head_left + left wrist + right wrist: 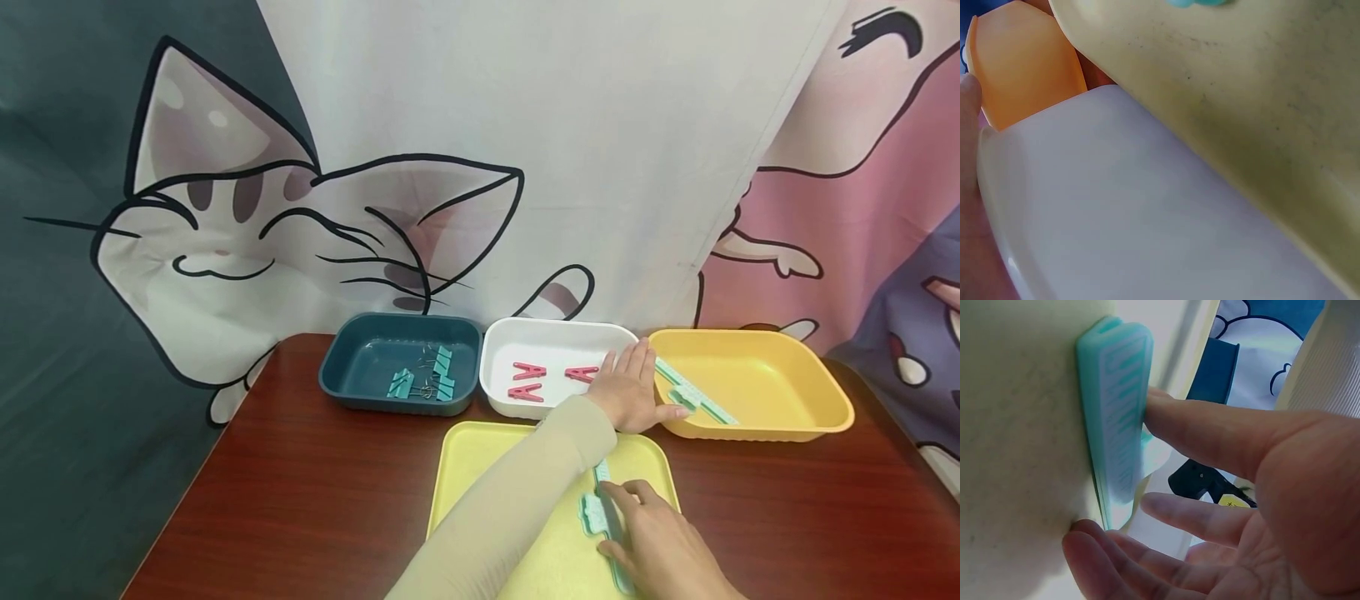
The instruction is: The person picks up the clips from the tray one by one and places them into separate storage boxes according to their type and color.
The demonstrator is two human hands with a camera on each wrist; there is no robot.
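Observation:
My left hand (pixel 628 392) reaches across the rim between the white bin (pixel 555 332) and the yellow bin (pixel 772 417), fingers straight, thumb spread over the yellow side. Inside the yellow bin lies a long mint-green bag sealing clip (pixel 705 402). A second mint-green sealing clip (pixel 595 514) is on the pale yellow tray (pixel 480 467). Beside it, my right hand (pixel 663 542) has its thumb and fingertips right at the strip, spread apart along it. In the right wrist view the thumb (pixel 1197 428) is partly hidden behind the clip's ridged pale strip (pixel 1124 412).
Several pink clothespins (pixel 529 371) lie in the white bin. The dark teal bin (pixel 345 375) at left holds several turquoise binder clips (pixel 401 383). All three bins stand in a row behind the tray on the reddish-brown table (pixel 300 500), against a cartoon-printed curtain (pixel 585 167).

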